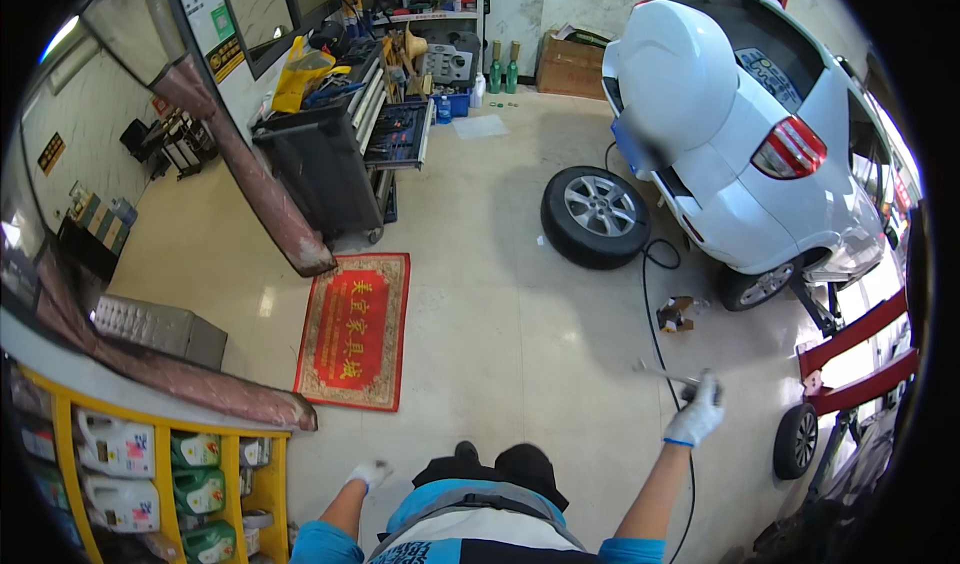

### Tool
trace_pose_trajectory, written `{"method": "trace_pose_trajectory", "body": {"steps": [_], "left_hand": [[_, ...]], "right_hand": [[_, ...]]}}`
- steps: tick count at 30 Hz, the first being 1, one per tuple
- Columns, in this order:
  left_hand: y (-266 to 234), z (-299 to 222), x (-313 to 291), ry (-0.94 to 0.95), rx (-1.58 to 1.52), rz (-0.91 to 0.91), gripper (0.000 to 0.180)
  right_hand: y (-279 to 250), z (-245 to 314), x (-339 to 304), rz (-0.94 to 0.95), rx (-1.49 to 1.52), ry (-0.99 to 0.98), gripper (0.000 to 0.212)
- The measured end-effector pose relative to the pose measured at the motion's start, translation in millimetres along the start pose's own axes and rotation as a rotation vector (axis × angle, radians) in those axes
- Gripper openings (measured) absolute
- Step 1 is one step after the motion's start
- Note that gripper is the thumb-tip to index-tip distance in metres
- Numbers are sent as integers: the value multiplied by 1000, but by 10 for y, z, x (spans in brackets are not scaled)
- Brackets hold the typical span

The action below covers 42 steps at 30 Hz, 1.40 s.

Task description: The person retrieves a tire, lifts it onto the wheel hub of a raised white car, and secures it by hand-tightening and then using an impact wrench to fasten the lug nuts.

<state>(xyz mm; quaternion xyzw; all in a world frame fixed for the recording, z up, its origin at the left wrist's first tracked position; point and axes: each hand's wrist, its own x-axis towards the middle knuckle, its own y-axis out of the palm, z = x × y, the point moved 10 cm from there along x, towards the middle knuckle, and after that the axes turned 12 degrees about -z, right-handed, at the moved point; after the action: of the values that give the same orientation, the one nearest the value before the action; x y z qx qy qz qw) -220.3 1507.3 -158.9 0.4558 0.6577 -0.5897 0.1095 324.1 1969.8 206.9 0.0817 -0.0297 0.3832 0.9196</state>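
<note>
My right hand [695,416], in a white glove with a blue cuff, is held out to the right, closed round a slim silver metal tool [667,374]. The tool looks like a wrench or ratchet; its shaft points left, and blur leaves the exact kind unclear. My left hand [371,475], also in a white glove, hangs low on the left, away from any object. Nothing shows in it, and its fingers are too small and foreshortened to read. A black hose [655,329] trails along the floor beneath the right hand and tool.
A white car [740,154] stands at the far right, near red lift arms [860,339]. Before it lie a loose wheel [596,216] and a small open box [676,314]. A tool cart [320,164], a red mat [352,334] and a yellow shelf [165,419] line the left.
</note>
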Motion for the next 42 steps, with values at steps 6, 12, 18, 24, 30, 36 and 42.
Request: {"method": "trace_pose_trajectory", "body": {"steps": [6,12,18,24,30,36,42], "left_hand": [[-2300,-2748,1687,280,-267,-259,48],[-3055,-3751,3050,140,-283,-307,49],[-3957,-3327,4034,-69,-796,-584,37],[-6845,-3450,5145,-137,-1052,-1328,35],[-8742,-4179,6264,-692,-777,-1628,57],[-8858,-4413,6613,-1029,-458,-1635,41],[-8967,-4548,6564,-1105,-356,-1522,29]], "right_hand": [[1779,-992,803,201,-146,260,39],[3200,-3887,663,770,-1220,80,30],[7209,-2833,-302,1217,-904,159,25],[10204,-1995,-489,1169,-580,173,24],[11344,-3368,-1142,1147,-689,753,29],[12082,-4112,-2346,1209,-851,890,27],[13044,-4942,-4641,1561,-943,831,33]]}}
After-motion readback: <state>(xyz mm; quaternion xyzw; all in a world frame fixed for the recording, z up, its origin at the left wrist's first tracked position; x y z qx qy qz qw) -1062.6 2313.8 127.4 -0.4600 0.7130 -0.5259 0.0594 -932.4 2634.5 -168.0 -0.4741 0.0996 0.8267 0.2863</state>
